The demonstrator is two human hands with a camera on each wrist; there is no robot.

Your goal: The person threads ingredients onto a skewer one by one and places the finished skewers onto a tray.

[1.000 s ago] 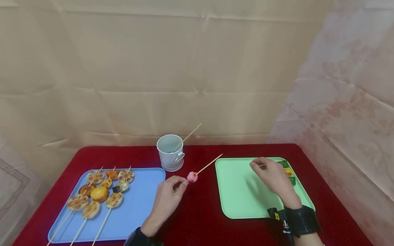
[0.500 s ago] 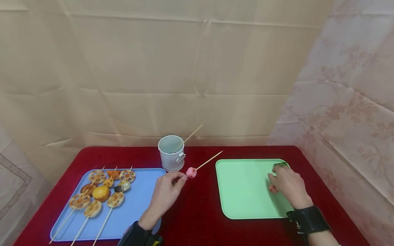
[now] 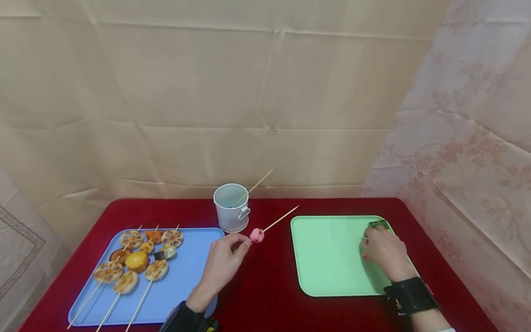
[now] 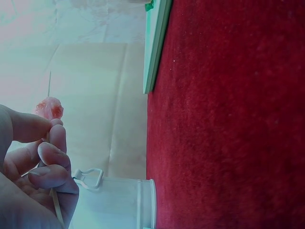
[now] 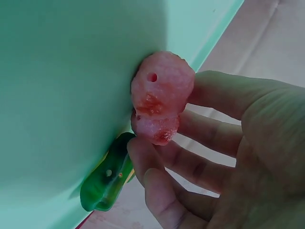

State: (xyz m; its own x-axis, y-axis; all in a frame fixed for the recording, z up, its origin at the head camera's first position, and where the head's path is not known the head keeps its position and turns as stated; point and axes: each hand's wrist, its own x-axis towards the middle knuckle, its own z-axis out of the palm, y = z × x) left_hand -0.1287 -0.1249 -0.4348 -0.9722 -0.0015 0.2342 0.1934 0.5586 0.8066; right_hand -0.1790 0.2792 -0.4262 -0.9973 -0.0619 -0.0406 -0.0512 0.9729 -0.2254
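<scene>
My left hand (image 3: 224, 260) pinches a bamboo skewer (image 3: 281, 218) low down, between thumb and fingers. One pink food ball (image 3: 256, 235) is threaded on it just beyond the fingertips, and the bare pointed end slants up to the right. At the right side of the green tray (image 3: 327, 263), my right hand (image 3: 386, 251) reaches down. The right wrist view has its thumb and fingers curled about two pink balls, a larger one (image 5: 164, 88) with a round hole and a smaller one (image 5: 157, 129) against it. A glossy green pepper piece (image 5: 107, 179) lies beside them.
On the left, a blue tray (image 3: 191, 276) carries several skewers of lotus root slices (image 3: 108, 272) and other food pieces. A small white bucket (image 3: 232, 216) with one skewer (image 3: 261, 181) leaning in it stands at the back. Red cloth (image 3: 265, 295) covers the table.
My right hand has moved right and down from over the middle of the green tray to the food pieces at its right side. My left hand holds the skewer almost still.
</scene>
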